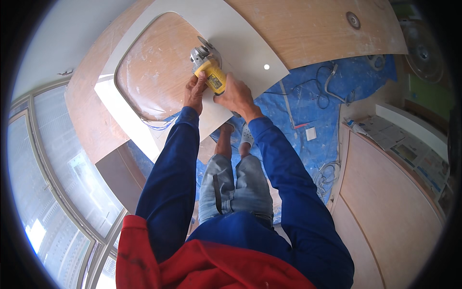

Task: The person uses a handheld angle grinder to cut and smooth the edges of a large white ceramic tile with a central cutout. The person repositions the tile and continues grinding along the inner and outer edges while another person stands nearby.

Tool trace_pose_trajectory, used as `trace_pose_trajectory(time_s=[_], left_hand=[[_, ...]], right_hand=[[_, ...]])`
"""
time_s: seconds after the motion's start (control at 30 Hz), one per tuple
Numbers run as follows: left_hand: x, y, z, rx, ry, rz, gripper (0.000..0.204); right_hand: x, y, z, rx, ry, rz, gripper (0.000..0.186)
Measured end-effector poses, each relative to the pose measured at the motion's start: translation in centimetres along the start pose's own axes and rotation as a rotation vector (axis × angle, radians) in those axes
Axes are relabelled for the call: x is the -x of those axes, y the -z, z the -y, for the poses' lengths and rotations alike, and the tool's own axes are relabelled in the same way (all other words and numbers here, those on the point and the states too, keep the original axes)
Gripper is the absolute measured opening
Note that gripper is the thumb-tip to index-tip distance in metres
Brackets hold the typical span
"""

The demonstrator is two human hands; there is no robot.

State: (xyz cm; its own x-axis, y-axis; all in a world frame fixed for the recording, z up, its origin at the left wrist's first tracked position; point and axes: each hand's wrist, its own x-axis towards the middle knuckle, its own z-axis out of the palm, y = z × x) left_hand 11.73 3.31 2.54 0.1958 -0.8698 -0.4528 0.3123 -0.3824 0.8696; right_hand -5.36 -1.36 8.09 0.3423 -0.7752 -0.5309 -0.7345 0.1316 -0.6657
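Head view: a yellow angle grinder point(215, 76) sits at the upper centre of the frame, its long axis slanting from lower right to upper left, so that the grey metal head point(199, 55) points up and to the left and the rear end points down toward the right. Its disc point(206, 43) stands out on the upper-right side of the head, seen nearly edge-on; whether it touches anything cannot be told. The right hand point(236, 98) is wrapped around the rear of the body, while the left hand point(194, 91) grips it farther forward, thumb against the lower-left side, fingers close in. Behind the tool, a white panel point(250, 41) with a large rounded cutout slopes across the top of the frame, the cutout lying left of the grinder. A wooden board point(303, 31) shows beneath, carrying a round grey disc point(353, 20) at the upper right. Blue sheeting point(308, 111) covers the floor right of centre, with cables point(332, 86) looping over it. Newspapers point(399, 139) lie along a ledge at the right, and glazed window panels point(72, 154) curve down the left edge.
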Motion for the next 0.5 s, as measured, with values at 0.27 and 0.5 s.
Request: trace_pose_trajectory(time_s=[0.27,0.5], left_hand=[[-0.13,0.04,0.0,-0.003,0.014,-0.012,0.074],[-0.17,0.04,0.0,-0.001,0.003,-0.011,0.074]], right_hand=[[-0.12,0.29,0.15,-0.001,-0.008,0.013,0.062],[-0.13,0.36,0.25,-0.003,-0.013,0.018,0.062]])
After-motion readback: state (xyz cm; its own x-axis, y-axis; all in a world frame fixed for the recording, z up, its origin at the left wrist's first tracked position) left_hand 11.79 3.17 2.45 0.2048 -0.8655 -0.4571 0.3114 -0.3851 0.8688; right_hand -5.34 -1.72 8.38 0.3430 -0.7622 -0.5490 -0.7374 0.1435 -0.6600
